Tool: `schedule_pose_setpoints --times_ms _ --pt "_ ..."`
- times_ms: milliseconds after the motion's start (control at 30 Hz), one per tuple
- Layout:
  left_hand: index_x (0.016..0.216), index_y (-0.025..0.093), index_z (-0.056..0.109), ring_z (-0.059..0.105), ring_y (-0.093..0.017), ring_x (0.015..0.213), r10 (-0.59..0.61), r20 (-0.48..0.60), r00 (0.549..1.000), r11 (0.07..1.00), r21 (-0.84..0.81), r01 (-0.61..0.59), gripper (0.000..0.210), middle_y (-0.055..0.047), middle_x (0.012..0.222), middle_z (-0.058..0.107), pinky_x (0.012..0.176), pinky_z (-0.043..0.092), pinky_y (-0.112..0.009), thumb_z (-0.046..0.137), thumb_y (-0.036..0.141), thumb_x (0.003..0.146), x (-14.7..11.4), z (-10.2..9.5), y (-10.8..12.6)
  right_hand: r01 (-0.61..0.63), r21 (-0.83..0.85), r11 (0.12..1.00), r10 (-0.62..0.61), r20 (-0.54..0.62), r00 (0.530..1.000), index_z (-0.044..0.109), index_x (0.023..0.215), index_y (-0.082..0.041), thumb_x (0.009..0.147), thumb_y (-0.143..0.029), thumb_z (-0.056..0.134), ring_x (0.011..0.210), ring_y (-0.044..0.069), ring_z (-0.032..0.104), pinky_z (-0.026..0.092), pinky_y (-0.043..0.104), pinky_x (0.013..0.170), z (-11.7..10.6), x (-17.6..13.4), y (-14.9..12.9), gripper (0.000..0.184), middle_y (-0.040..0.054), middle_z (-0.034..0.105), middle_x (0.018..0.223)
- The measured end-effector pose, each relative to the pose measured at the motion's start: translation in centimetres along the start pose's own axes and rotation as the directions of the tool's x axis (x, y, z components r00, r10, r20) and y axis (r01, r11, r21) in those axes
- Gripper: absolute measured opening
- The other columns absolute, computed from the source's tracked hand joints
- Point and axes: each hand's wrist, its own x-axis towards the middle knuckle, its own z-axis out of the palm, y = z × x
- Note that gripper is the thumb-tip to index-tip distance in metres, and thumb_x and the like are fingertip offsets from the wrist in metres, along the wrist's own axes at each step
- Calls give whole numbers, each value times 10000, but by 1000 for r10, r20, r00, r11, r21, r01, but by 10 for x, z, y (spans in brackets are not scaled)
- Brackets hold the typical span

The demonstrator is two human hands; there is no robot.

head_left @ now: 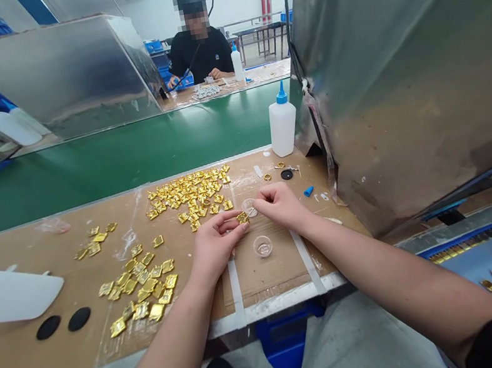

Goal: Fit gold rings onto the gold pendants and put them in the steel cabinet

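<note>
My left hand [216, 240] pinches a small gold metal piece [242, 217] between thumb and fingers, above the cardboard-covered bench. Fingers closed, my right hand [279, 205] grips a thin pale stick [250, 212] whose tip reaches the gold piece. The stick's exact kind is too small to make out. Partly behind the hands stands a small clear plastic cup [248, 204]. Nearer to me is a second clear cup [263, 247] with a little clear material in it. A spread of similar gold pieces [194, 187] lies beyond my left hand.
More gold pieces [142, 281] lie to the left, near black discs [79, 319]. A white bottle [283, 127] with a blue nozzle stands at the back right, beside a metal housing [400, 87]. Beyond the green belt [136, 156], a person [200, 52] sits working.
</note>
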Motion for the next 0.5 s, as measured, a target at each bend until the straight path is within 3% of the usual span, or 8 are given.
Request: schedule_pose_setpoints --times_ms 500 --pt "1127 186 755 471 -67 467 -9 20 1000 1000 2 9 477 -42 817 718 384 344 -181 858 435 734 0 -1 -3 25 -18 1000 -24 22 999 349 516 -210 748 -302 548 556 92 284 205 262 532 2 0 4 320 -56 280 554"
